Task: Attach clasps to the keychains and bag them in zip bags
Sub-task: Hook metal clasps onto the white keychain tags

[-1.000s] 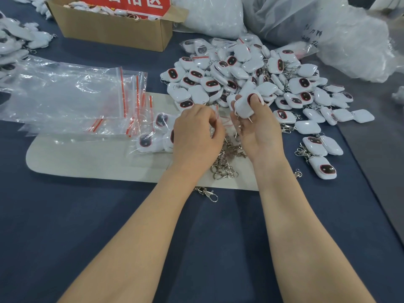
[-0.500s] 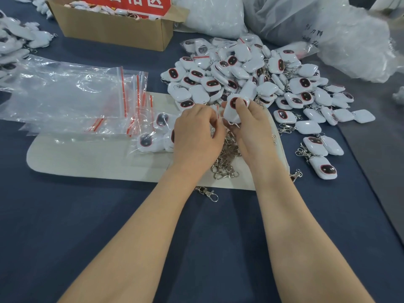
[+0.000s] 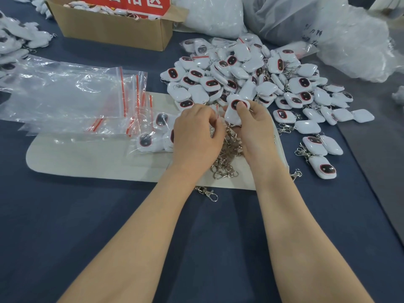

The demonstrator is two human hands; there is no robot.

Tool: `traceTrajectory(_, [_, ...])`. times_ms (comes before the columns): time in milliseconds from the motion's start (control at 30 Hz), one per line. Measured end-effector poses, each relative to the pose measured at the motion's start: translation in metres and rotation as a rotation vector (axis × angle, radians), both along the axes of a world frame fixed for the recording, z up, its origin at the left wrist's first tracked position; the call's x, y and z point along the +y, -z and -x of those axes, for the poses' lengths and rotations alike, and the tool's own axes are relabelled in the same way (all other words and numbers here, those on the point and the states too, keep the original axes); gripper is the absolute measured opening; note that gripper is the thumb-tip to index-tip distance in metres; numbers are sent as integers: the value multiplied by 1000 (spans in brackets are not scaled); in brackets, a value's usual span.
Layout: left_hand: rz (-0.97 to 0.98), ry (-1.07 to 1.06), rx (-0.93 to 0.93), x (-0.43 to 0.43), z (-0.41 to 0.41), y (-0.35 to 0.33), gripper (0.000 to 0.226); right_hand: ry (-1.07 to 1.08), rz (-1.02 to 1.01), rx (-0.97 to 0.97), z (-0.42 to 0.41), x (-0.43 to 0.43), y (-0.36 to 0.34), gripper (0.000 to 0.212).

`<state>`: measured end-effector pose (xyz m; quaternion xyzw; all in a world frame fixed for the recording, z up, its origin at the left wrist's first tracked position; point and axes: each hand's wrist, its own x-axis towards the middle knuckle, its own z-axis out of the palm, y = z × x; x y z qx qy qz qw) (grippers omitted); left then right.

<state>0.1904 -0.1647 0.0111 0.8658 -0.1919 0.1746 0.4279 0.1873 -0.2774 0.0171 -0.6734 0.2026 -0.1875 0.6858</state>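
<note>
At frame centre, the right grip [image 3: 255,127] is pinching a white keychain [image 3: 231,114] above the pile of clasps [image 3: 226,158] on the desk [image 3: 65,226]. The left grip [image 3: 196,134] is curling beside it; what it holds, I cannot tell.

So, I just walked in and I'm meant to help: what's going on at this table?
A person is assembling keychains. Their right hand grips a white keychain, thumb on its dark face; the left hand, fingers curled, works close beside it, and what it pinches is hidden. A heap of metal clasps lies under the hands on a pale mat. Behind, loose keychains are piled, empty zip bags lie to the left, and a few bagged keychains sit beside them.
</note>
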Motion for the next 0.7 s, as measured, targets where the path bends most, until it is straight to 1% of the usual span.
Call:
traceTrajectory(167, [-9,-6,6,0,0,0,14,-21,-4,-34,1,0,0,12])
traceTrajectory(300, [-15,-8,3,0,0,0,14,-46,-135,-72,0,1,-1,15])
traceTrajectory(400, [-14,-6,9,0,0,0,14,-89,-199,-99,1,0,-3,22])
traceTrajectory(600, [-17,-5,11,-1,1,0,13,-123,-157,-132,2,0,-4,18])
traceTrajectory(700, [-15,-4,12,0,0,0,13,-103,-140,-135,1,-1,-3,23])
